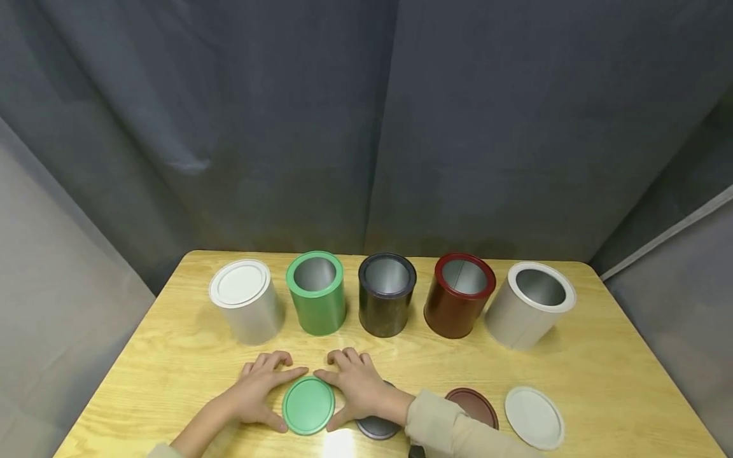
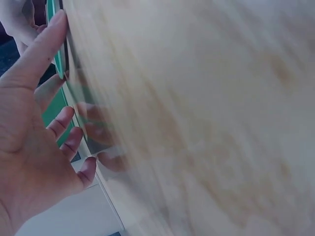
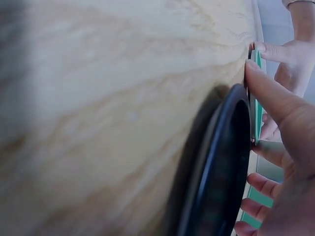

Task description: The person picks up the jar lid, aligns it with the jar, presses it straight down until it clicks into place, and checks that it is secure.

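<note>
Pale wood-grain table (image 1: 172,356), hemmed in by grey curtain (image 1: 366,127); along the back, a lidded white can (image 1: 246,300), then open green (image 1: 317,292), black (image 1: 386,294), dark red (image 1: 459,296) and white (image 1: 529,305) cans. Near the front edge, left hand (image 1: 258,388) and right hand (image 1: 357,385), fingers curled round the green lid (image 1: 308,405), apparently flat on the table. Further right, black lid (image 1: 375,427) under the right wrist, dark red lid (image 1: 472,407), white lid (image 1: 534,417).

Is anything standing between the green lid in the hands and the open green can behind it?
Nothing visible. Both hands, left and right, grip the green lid at its edges, and only bare table lies between it and the green can. The black lid sits beside, under the right hand.
</note>
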`<state>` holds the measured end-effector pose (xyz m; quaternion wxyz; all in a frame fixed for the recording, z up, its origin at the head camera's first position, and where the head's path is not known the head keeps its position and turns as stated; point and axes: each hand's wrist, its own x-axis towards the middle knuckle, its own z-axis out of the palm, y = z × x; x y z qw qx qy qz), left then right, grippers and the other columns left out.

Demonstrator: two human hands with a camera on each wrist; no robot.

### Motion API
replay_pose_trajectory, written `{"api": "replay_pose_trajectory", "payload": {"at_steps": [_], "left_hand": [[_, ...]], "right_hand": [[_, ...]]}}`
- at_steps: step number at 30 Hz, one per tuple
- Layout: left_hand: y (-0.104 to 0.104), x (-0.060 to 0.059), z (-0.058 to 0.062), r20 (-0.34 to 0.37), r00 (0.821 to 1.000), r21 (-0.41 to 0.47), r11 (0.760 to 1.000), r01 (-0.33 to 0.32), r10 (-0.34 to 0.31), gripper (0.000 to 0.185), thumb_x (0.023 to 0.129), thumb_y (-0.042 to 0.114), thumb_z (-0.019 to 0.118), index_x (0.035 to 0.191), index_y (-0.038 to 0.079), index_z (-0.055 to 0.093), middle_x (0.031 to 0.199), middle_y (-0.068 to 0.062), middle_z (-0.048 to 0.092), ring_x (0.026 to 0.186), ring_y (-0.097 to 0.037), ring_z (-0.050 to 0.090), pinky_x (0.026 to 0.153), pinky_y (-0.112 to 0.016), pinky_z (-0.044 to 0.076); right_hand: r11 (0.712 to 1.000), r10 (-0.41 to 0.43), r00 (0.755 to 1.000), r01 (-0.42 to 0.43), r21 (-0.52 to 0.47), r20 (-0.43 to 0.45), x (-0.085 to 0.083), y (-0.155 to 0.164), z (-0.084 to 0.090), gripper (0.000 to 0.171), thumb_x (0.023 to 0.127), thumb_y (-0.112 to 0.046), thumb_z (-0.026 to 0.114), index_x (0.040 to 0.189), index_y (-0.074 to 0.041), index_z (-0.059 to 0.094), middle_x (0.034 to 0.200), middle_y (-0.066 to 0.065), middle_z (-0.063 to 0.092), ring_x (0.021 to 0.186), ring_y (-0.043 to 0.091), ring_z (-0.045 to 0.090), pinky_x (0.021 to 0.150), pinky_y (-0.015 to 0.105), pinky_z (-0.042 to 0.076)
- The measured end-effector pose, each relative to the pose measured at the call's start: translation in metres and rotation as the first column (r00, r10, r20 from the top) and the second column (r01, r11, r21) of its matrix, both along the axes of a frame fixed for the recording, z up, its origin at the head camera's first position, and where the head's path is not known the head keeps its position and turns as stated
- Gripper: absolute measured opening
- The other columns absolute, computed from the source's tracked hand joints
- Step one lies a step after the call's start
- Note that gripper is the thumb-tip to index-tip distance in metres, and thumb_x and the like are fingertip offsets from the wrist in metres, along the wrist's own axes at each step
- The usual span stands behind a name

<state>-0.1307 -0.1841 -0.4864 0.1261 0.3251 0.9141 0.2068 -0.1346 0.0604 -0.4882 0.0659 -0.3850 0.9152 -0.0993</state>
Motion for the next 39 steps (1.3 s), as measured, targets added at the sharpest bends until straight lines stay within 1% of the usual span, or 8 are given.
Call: {"api": "replay_pose_trajectory", "payload": {"at_steps": [8,14,20,23,27,33,39], "left_hand": [[0.0002,0.0033,-0.0026,-0.025,1.000,0.003,1.000,0.000,0.000,0.089,0.053,0.057,0.075,0.132,0.024,0.050,0.122,-0.002,0.038,0.104,-0.021,0.033,0.072,-0.038,0.026],[-0.0009,0.0035,-0.0041,-0.024,1.000,0.014,1.000,-0.010,0.010,0.088,0.053,0.058,0.074,0.131,0.025,0.050,0.121,-0.002,0.038,0.104,-0.021,0.033,0.072,-0.038,0.026],[-0.0011,0.0038,-0.0088,-0.032,0.999,0.010,1.000,-0.004,0.005,0.089,0.054,0.062,0.070,0.132,0.025,0.050,0.121,0.000,0.039,0.103,-0.020,0.033,0.072,-0.036,0.026],[-0.0014,0.0040,-0.0093,-0.030,1.000,0.008,1.000,0.000,0.000,0.089,0.054,0.062,0.069,0.132,0.023,0.050,0.121,0.000,0.039,0.104,-0.020,0.033,0.072,-0.036,0.026],[-0.0009,0.0005,-0.0071,-0.038,0.999,0.010,1.000,0.011,-0.011,0.089,0.055,0.061,0.068,0.132,0.021,0.050,0.120,0.000,0.040,0.106,-0.020,0.033,0.073,-0.037,0.026],[-0.0020,-0.0012,-0.0063,-0.037,0.999,0.002,0.999,0.032,-0.032,0.089,0.057,0.062,0.066,0.133,0.020,0.049,0.119,0.002,0.040,0.106,-0.019,0.034,0.075,-0.037,0.026],[-0.0025,-0.0011,-0.0085,-0.047,0.998,0.037,0.998,0.041,-0.039,0.088,0.058,0.061,0.066,0.133,0.018,0.049,0.118,0.003,0.040,0.104,-0.018,0.035,0.075,-0.035,0.026]], "right_hand": [[1.000,-0.009,1.000,0.009,0.000,-0.006,0.0012,0.0001,-0.0030,0.089,0.057,-0.069,0.068,0.132,-0.027,0.049,0.125,0.002,0.039,0.107,0.018,0.034,0.073,0.030,0.028],[1.000,-0.018,1.000,0.018,0.006,0.001,0.0013,-0.0011,-0.0014,0.089,0.056,-0.069,0.069,0.132,-0.028,0.049,0.125,0.001,0.040,0.107,0.018,0.034,0.074,0.030,0.029],[0.999,-0.033,0.999,0.033,0.007,0.014,0.0025,-0.0012,-0.0006,0.088,0.056,-0.068,0.069,0.132,-0.027,0.050,0.125,0.001,0.040,0.106,0.017,0.034,0.074,0.029,0.029],[0.999,-0.038,0.999,0.038,-0.002,0.026,0.0030,-0.0021,-0.0003,0.088,0.055,-0.067,0.071,0.131,-0.027,0.051,0.125,0.001,0.040,0.106,0.017,0.034,0.073,0.029,0.029],[0.998,-0.054,0.998,0.055,-0.023,0.038,0.0010,-0.0031,-0.0001,0.088,0.054,-0.063,0.074,0.130,-0.025,0.052,0.125,0.001,0.040,0.105,0.018,0.034,0.074,0.029,0.029],[0.996,-0.055,0.995,0.060,-0.067,0.080,-0.0010,-0.0038,-0.0007,0.087,0.054,-0.059,0.076,0.129,-0.022,0.053,0.124,0.000,0.041,0.104,0.017,0.033,0.074,0.029,0.028],[0.994,-0.041,0.993,0.053,-0.101,0.115,-0.0025,-0.0010,0.0002,0.087,0.055,-0.058,0.076,0.130,-0.021,0.053,0.122,-0.001,0.041,0.103,0.016,0.033,0.073,0.028,0.027]]}}
